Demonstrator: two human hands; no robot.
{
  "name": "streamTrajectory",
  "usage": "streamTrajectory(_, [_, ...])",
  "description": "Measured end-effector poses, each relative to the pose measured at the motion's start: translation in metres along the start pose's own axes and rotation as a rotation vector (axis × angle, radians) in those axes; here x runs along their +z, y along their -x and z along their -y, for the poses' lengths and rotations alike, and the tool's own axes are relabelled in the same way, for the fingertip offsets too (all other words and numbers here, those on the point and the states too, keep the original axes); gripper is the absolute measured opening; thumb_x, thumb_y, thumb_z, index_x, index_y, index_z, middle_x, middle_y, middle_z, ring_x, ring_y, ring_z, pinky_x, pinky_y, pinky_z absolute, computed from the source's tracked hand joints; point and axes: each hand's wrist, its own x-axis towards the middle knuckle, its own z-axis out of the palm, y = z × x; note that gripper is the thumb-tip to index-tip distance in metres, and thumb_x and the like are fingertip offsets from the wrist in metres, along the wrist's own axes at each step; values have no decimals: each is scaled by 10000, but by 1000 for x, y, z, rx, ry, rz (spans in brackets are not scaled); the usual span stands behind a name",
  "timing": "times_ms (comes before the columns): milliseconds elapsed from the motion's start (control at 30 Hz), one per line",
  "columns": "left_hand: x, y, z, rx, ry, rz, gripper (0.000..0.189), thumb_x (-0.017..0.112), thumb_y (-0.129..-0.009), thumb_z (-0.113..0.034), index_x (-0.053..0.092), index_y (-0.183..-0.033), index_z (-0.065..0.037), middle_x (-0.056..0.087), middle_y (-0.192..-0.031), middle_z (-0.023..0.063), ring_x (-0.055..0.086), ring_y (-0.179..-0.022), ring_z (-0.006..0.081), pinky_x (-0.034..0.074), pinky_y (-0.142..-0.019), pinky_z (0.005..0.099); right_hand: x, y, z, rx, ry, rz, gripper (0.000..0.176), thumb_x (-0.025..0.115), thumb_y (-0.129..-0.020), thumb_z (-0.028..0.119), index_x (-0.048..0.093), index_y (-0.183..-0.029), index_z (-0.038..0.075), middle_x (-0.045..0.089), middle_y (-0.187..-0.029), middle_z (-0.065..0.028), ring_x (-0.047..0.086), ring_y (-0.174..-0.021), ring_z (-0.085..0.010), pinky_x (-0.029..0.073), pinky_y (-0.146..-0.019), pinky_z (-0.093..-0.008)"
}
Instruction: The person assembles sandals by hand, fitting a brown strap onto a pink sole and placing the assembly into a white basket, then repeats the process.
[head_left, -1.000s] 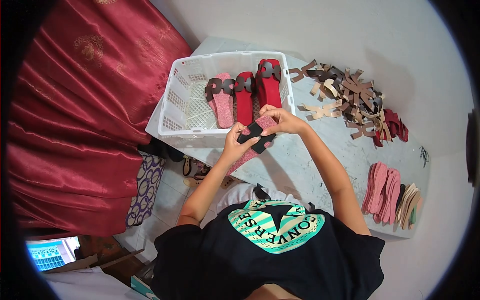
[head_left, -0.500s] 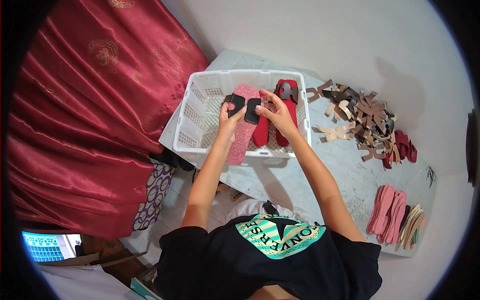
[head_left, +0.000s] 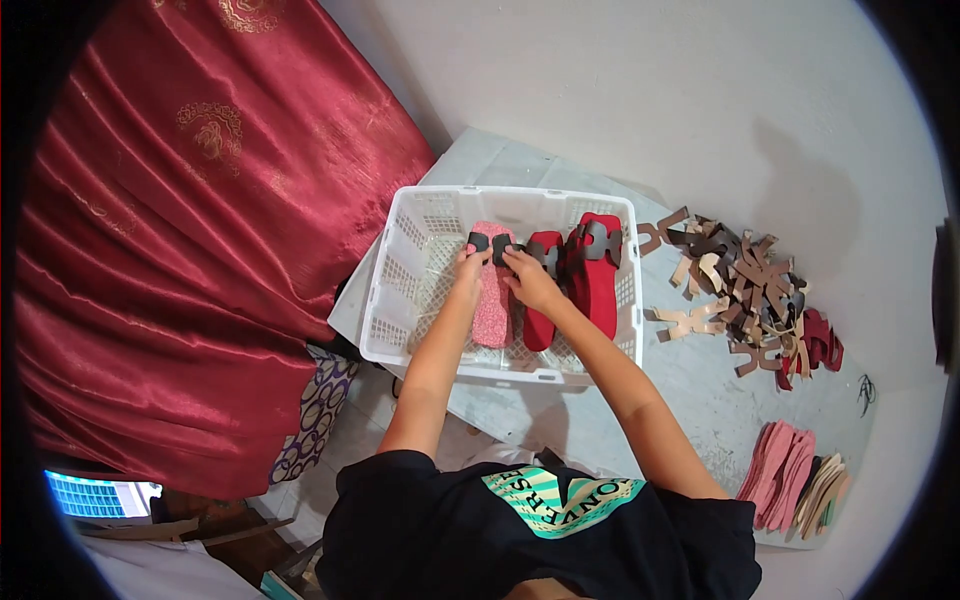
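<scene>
A pink speckled sandal (head_left: 491, 305) with a black strap is down inside the white plastic basket (head_left: 590, 375), upright along its length. My left hand (head_left: 470, 270) grips its left side at the black strap. On the right side of the strap, the fingers of my right hand (head_left: 530, 280) are closed. Just right of the pink sandal lies a red sandal (head_left: 540, 325) with a dark strap. Further right, more red sandals (head_left: 600, 290) with dark straps lean against the basket's right side.
The basket stands on a grey table (head_left: 500, 405). To its right lie a heap of brown, black and tan straps (head_left: 750, 275), dark red straps (head_left: 822, 340), pink insoles (head_left: 780, 475) and beige strips (head_left: 822, 490). A red curtain (head_left: 200, 300) hangs at the left.
The pink sandal has gone down into the basket with both hands on it; before, it was held above and over the front rim. The whole view has shifted, with the basket lower in it.
</scene>
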Motion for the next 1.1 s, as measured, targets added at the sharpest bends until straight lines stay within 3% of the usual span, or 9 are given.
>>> streamTrajectory(133, [9,12,-5,-26,-15,-108,438,680,-635,58,540,-1043,-20,583,-976,66,536,-911,194,405,-816,295,17,-3,-7,1,158,132,465,630,-759,133,495,-1176,-22,439,-1270,-213,389,-1207,-355,298,-1020,-436])
streamTrajectory(200, [6,12,-3,-18,-35,-132,438,676,-635,60,542,-1045,-20,582,-974,64,534,-918,194,403,-818,295,18,-2,-2,110,289,249,533,589,-802,292,460,-1213,-21,396,-1313,-205,272,-1277,-379,190,-1038,-552])
streamTrajectory(233, [5,12,-2,-47,-7,-125,430,671,-636,64,544,-1038,-19,583,-968,62,534,-913,194,404,-814,294,20,-1,-3,112,285,255,533,589,-802,292,460,-1213,-21,396,-1313,-205,272,-1277,-379,190,-1038,-552])
streamTrajectory(300, [4,12,1,-82,23,-123,421,666,-636,68,545,-1030,-18,584,-962,61,535,-908,195,405,-811,294,20,-1,-2,94,403,320,738,547,-769,516,414,-1262,-18,357,-1357,-171,153,-1324,-378,43,-990,-673])
streamTrajectory(333, [4,12,3,-63,-9,-146,405,667,-635,64,549,-1014,-16,584,-958,63,534,-907,193,406,-806,296,18,-2,0,97,399,328,738,547,-769,516,414,-1262,-18,357,-1357,-171,153,-1324,-378,43,-990,-673])
streamTrajectory(400, [2,6,11,-51,-42,-172,389,668,-635,60,554,-999,-14,584,-955,66,533,-905,191,408,-802,297,13,-2,4,101,518,495,915,534,-679,655,388,-1296,-5,340,-1384,-126,88,-1349,-339,-83,-945,-704])
streamTrajectory(500, [-4,-12,30,-10,-107,-190,349,694,-625,23,564,-948,-2,589,-921,69,542,-852,189,426,-750,299,21,-4,0,60,685,525,1027,543,-588,733,389,-1299,8,359,-1377,-99,111,-1347,-323,-79,-922,-730])
streamTrajectory(667, [8,5,25,189,-319,-240,257,733,-624,-40,549,-804,-27,557,-752,38,509,-677,139,416,-606,270,24,-5,-1,60,752,549,1027,561,-560,730,416,-1281,13,372,-1370,-87,135,-1343,-318,-69,-933,-727])
streamTrajectory(1100, [5,8,28,345,-602,-222,277,701,-681,-85,581,-912,10,607,-864,99,556,-790,184,434,-699,308,22,0,-2,33,793,543,974,625,-554,667,421,-1288,61,378,-1366,-67,122,-1346,-312,-59,-942,-726])
